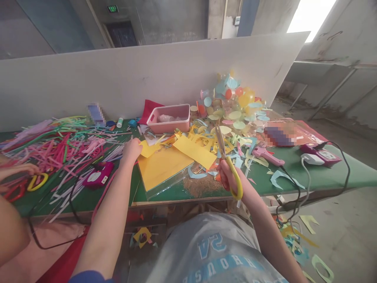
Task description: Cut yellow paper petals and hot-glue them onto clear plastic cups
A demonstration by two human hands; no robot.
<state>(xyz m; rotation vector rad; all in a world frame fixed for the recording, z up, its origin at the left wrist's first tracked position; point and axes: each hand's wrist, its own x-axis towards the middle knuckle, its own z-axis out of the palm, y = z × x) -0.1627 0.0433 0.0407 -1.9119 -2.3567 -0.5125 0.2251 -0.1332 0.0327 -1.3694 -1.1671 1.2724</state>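
Left hand loosely curled against the edge of yellow paper, which lies between the hands on the green bench; right hand closed around yellow-handled scissors, blades pointing far.
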